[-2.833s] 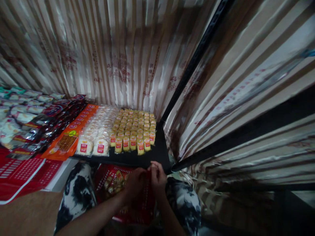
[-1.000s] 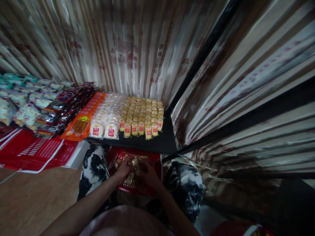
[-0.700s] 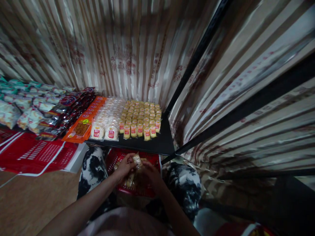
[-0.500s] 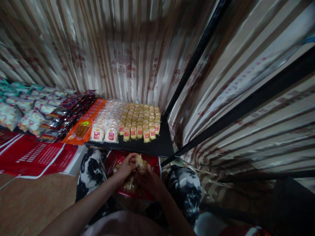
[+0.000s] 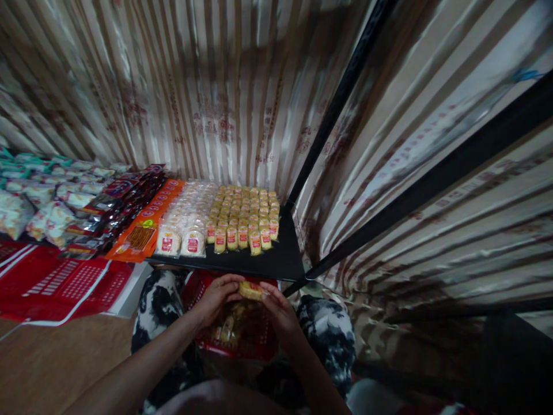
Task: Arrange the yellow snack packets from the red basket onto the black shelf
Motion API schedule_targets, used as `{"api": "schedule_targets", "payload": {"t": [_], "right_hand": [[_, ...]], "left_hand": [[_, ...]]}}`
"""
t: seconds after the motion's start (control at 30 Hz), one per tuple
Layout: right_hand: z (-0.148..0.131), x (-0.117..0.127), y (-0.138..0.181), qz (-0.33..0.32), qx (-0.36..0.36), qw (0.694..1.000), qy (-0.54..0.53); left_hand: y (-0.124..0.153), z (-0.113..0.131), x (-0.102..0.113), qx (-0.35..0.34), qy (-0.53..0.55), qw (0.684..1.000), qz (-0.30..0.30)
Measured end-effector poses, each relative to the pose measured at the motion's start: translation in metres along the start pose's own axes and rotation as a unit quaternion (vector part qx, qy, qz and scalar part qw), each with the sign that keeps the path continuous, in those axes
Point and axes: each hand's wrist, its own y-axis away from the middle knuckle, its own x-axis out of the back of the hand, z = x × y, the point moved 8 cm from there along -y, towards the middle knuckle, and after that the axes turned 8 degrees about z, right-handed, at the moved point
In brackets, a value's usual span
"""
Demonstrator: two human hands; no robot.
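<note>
Above basket, hands (fingers curled) pinch packet.

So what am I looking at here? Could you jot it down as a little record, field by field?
Hands: left hand and right hand each grip an end of one small yellow packet
Beneath them: red basket between the person's knees, more packets inside
Ahead: black shelf with rows of yellow packets; round white packets lie beside them
Further left: orange packets, then dark packets
Backdrop: striped curtain
</note>
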Motion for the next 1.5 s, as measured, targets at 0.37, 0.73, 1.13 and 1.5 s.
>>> {"api": "schedule_targets", "payload": {"t": [0.37,0.73,1.13,1.5], "right_hand": [[-0.065,-0.013,-0.011,-0.010,0.093,0.994,0.054],[-0.109,-0.004,-0.058,0.115,0.240,0.964,-0.003],[-0.153,0.005,-0.097,0.184,0.320,0.929,0.042],[-0.185,0.019,-0.129,0.266,0.374,0.877,0.141]], "left_hand": [[-0.014,0.015,-0.025,-0.069,-0.126,0.989,-0.046],[-0.055,0.060,-0.078,-0.130,-0.163,0.976,-0.056],[-0.114,0.105,-0.127,-0.238,-0.248,0.938,-0.040],[-0.145,0.154,-0.171,-0.266,-0.355,0.896,0.010]]}}
